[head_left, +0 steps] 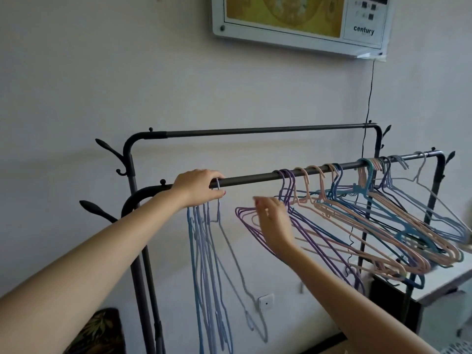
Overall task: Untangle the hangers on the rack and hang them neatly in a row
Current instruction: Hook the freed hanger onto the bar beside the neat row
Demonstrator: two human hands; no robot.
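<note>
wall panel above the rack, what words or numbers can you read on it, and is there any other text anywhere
"century": dark lettering at the lower right of the white framed wall panel.
Small dark marks above that word on the same panel: too blurred to read.
Yellow picture area of the panel: no legible text.
Hangers, rack rail and wall socket: no text visible.

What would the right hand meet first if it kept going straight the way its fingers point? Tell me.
Most likely the purple hangers: the right hand reaches up and left with straight fingers, already level with their corners. Depth is unclear, so contact can't be confirmed.
</note>
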